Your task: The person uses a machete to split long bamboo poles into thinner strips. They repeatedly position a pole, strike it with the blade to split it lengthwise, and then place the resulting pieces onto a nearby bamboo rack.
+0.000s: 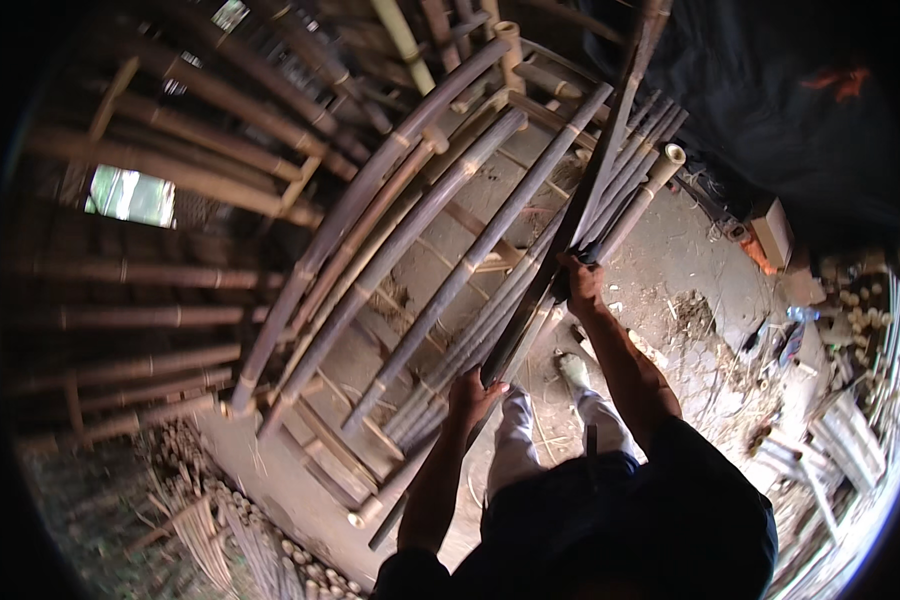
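A long, dark bamboo slat (606, 155) runs slantwise in front of me, from the upper right down toward the lower left. My left hand (472, 398) is wrapped around its lower part. Farther up, my right hand (582, 285) grips the same slat, fingers closed around it. Whether it is one slat or several stacked together I cannot tell. Beneath it lies a bamboo frame (510, 100) with dark poles (477, 252) laid across it. Several thin bamboo strips (630, 160) and a thick pole with a pale cut end (674, 155) lie close beside the slat.
Bamboo wall rails (160, 275) stand at the left, around a bright opening (130, 195). Stacked bamboo (205, 540) lies lower left. A dark sheet (770, 110) hangs upper right, near a cardboard box (770, 232). Cut bamboo pieces (840, 440) litter the right side.
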`<state>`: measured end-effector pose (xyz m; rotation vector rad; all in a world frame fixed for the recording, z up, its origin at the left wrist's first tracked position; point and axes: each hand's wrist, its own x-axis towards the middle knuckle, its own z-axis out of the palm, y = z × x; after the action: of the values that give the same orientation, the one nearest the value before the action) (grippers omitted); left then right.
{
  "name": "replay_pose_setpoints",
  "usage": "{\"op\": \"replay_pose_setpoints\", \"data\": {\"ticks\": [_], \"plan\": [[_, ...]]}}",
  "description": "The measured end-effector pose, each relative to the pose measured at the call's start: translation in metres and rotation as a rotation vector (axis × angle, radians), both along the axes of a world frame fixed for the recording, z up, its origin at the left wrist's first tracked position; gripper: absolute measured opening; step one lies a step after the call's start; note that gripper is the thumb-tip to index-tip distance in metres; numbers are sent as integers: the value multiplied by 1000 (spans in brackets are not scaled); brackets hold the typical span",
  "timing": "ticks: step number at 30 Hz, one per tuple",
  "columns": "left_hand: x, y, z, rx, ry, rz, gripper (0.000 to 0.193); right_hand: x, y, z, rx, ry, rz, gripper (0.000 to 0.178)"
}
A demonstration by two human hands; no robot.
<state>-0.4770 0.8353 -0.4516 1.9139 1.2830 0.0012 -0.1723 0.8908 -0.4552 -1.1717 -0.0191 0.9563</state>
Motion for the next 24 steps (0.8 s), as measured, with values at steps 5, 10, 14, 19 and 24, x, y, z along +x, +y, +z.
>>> {"op": "replay_pose_setpoints", "data": {"ticks": [5, 10, 14, 19, 24], "plan": [[-21, 70, -59, -34, 55, 87, 81, -19, 55, -74, -177, 9, -108, 17], [-19, 120, -110, 111, 24, 48, 90, -7, 88, -130, -312, -58, -71, 28], [-25, 161, -163, -147, 87, 63, 103, 16, 79, -175, -562, -244, 157, 37], [-34, 188, -213, -76, 29, 47, 75, -26, -27, -148, -269, -291, 274, 38], [-22, 194, -251, -113, 124, 107, 91, -87, -195, -155, -682, -194, 325, 34]]}}
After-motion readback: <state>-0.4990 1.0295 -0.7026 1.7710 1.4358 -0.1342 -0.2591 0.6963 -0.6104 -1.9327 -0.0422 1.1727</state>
